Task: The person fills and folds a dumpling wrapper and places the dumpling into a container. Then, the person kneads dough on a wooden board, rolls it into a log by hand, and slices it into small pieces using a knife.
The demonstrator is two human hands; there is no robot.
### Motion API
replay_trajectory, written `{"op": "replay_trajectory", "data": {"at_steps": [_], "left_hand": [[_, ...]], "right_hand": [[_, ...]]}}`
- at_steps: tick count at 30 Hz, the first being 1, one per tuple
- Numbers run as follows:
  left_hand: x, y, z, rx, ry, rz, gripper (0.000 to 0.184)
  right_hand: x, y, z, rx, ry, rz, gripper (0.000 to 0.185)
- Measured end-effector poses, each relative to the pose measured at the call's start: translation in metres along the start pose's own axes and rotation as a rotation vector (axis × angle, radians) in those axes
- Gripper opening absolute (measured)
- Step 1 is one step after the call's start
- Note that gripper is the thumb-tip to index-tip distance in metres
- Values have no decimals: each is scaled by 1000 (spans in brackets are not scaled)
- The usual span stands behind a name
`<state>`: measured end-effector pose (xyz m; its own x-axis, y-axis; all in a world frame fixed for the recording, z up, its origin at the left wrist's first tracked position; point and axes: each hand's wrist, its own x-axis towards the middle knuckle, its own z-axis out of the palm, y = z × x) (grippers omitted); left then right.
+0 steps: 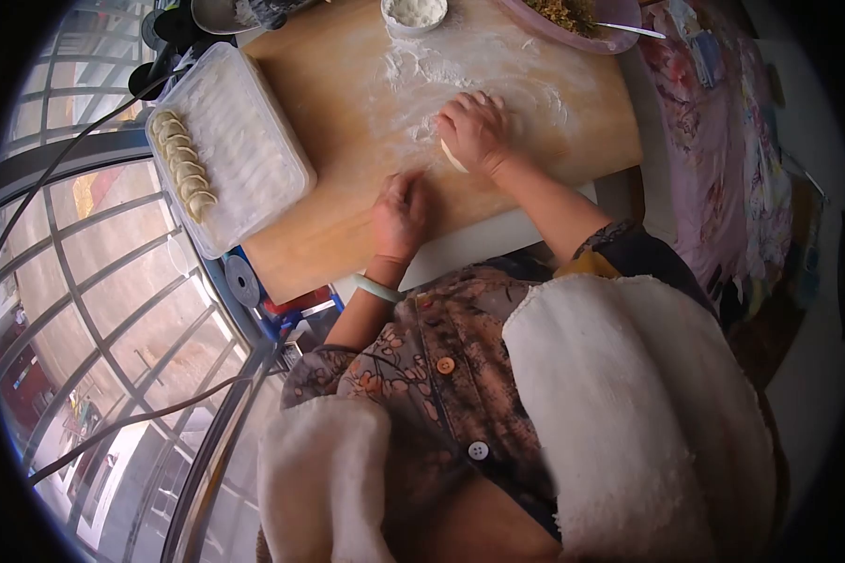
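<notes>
- The right hand point(477, 133) lies knuckles-up over the dough point(453, 158), fingers bent; a pale edge of it shows under the palm's left side. The arm comes almost straight down behind the hand, which suggests pressing, but I cannot tell whether the fingers also grip.
- To its left and nearer the body, the left hand point(400, 214) hovers or rests by the board's near edge, loosely curled. I cannot tell whether anything is inside it; it probably keeps aside to give the other room.
- Around and beyond the right hand, flour point(432, 68) is smeared thin and in clumps, presumably against sticking.
- Left of the left hand, the tray point(239, 141) sits beside the board at a slant, likely within easy reach. Dumplings point(184, 164) overlap in one row down its far-left side, perhaps to save space; the rest of its floor looks dusted white.
- Straight ahead of the right hand, the small bowl point(411, 31) of white powder seems placed for topping up.
- Ahead and to its right, the basin point(610, 42) holds filling point(561, 13), a utensil's handle point(629, 30) jutting out rightward.
- Beneath both hands, the board point(329, 80) is smooth, tan wood.
- Well right of the hands hangs patterned cloth point(704, 159); far left, a barred window point(103, 272) looks out, a dark cable point(56, 145) crossing it.
</notes>
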<state>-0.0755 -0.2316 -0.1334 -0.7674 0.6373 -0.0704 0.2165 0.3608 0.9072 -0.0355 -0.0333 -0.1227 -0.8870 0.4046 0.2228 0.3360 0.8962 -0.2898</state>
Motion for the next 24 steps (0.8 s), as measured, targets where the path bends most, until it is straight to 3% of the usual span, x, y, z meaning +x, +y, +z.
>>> {"op": "replay_trajectory", "data": {"at_steps": [7, 11, 14, 17, 20, 22, 24], "left_hand": [[-3, 6, -3, -36, 7, -6, 16], [-6, 0, 2, -26, 29, -21, 15], [-2, -9, 5, -25, 37, -34, 14], [-2, -5, 6, -85, 29, -86, 14], [-3, -17, 9, -55, 39, -15, 16], [-1, -26, 10, 8, 54, 57, 16], [-1, -27, 12, -58, 71, 2, 13]], "right_hand": [[45, 6, -7, 158, -242, 202, 29], [52, 8, -8, 157, -198, 204, 38], [44, 4, -23, 217, -320, 238, 44], [28, 0, -59, 438, -344, 264, 45], [-12, 5, -38, 314, 42, -55, 41], [-34, -3, -32, 133, 49, -91, 34], [-53, -8, -26, 46, 72, -90, 29]]}}
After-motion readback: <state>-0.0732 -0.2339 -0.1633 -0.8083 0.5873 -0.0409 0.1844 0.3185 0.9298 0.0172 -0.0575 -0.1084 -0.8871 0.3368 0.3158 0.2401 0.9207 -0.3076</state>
